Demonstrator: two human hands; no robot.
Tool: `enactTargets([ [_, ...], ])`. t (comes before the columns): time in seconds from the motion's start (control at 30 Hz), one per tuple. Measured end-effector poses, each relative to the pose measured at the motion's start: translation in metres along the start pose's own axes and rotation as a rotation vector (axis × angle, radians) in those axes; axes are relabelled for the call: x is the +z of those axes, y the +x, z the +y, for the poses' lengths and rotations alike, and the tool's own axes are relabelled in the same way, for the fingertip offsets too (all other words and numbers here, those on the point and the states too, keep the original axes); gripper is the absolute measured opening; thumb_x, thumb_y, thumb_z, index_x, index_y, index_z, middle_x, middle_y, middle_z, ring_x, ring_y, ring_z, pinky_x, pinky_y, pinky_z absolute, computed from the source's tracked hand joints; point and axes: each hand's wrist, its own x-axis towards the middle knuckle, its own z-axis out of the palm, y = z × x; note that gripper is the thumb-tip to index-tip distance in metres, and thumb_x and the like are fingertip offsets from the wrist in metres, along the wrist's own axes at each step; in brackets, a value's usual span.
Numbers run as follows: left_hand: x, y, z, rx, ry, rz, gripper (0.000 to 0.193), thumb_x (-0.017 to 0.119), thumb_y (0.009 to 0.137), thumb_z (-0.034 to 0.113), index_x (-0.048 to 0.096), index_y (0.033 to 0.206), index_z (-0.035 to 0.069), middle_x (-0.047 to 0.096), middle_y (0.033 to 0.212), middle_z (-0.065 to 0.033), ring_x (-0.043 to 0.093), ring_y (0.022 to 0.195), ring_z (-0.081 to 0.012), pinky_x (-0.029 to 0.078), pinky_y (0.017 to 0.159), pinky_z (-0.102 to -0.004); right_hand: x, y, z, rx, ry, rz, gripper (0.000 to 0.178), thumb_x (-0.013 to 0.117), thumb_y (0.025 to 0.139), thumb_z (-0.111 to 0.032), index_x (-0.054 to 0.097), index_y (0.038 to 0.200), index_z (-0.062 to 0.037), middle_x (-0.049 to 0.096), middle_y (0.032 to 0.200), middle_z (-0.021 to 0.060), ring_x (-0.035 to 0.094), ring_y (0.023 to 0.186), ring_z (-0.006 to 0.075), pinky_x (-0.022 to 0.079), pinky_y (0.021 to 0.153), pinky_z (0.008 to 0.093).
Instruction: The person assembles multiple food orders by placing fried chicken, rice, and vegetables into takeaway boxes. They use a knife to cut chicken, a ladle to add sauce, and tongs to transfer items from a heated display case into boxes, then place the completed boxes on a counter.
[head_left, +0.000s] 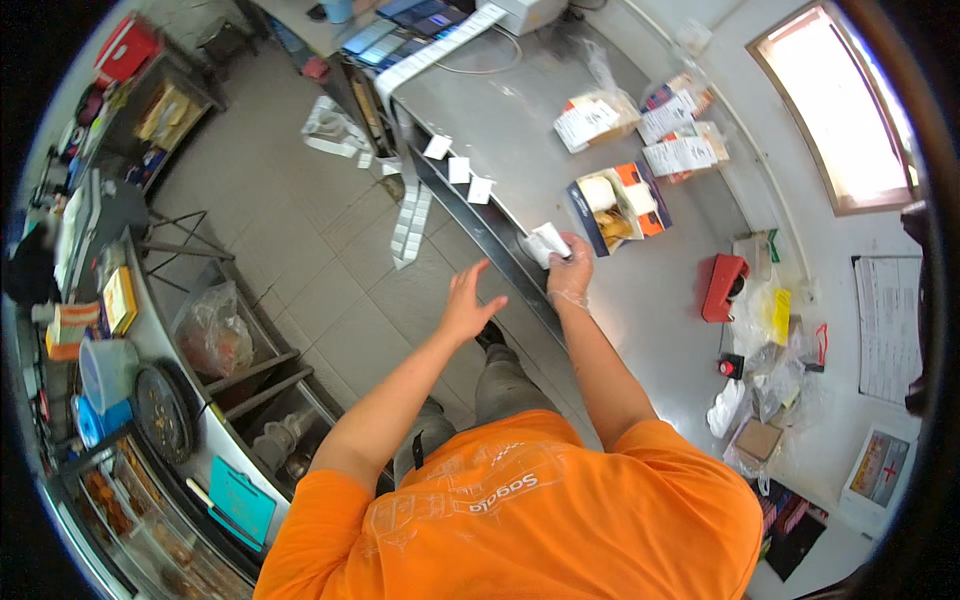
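My right hand (570,268), in a thin clear plastic glove, is closed on a small white paper packet (547,243) at the near edge of the steel counter (640,300). What the packet holds is hidden. My left hand (466,306) is held over the floor, fingers stretched apart, with nothing in it. Just beyond my right hand stands an open dark blue and orange cardboard box (655,205). Inside it are a white wrapped item (598,193) and golden-brown food (612,228).
Bagged packages with paper slips (590,120) stand farther back on the counter. White labels (459,169) stick along its edge, and a label strip (412,215) hangs down. A red tape dispenser (724,287) sits at the right. To the left are a counter with a teal clipboard (240,503) and food trays.
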Motion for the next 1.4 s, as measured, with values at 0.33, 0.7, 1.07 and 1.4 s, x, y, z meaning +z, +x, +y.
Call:
enactTargets([
  [0.33,0.044,0.150,0.103,-0.168,-0.382,-0.313,0.070,0.079,0.097,-0.002,0.054,0.160,0.016,0.083,0.111,-0.0124,0.079,0.103,-0.0255,0.060,0.091,-0.0367,-0.075,0.012,-0.012,0.003,0.156,0.034,0.037,0.082,0.090,0.000,0.071,0.126,-0.0033,0.067,0.128,0.0159,0.073,0.103,0.0294,0.062,0.085,0.0424],
  [0.7,0.058,0.171,0.079,0.096,0.358,-0.140,0.038,0.082,0.090,0.005,0.078,0.127,0.013,0.066,0.139,-0.0120,0.068,0.124,-0.0369,0.056,0.103,-0.0474,-0.093,0.089,0.031,-0.139,-0.189,-0.031,0.015,0.086,0.090,-0.011,0.079,0.100,-0.0016,0.063,0.113,0.0180,0.067,0.103,0.0405,0.055,0.092,0.0492],
  [1.07,-0.025,0.097,0.119,0.325,0.497,0.072,0.042,0.083,0.093,0.036,0.068,0.122,0.009,0.066,0.125,-0.0150,0.062,0.125,-0.0390,0.050,0.102,-0.0559,-0.067,0.002,-0.058,-0.298,-0.124,-0.375,0.032,0.080,0.090,-0.010,0.073,0.121,-0.0057,0.066,0.119,0.0190,0.068,0.112,0.0402,0.055,0.096,0.0481],
  [1.4,-0.281,-0.297,-0.153,-0.638,0.242,0.340,0.024,0.074,0.099,0.010,0.071,0.119,-0.002,0.077,0.110,-0.0173,0.077,0.102,-0.0347,0.059,0.095,-0.0424,0.025,-0.043,-0.016,-0.521,-0.595,-0.498,0.051,0.074,0.091,-0.006,0.064,0.141,-0.0023,0.059,0.142,0.0243,0.058,0.134,0.0463,0.050,0.115,0.0541],
])
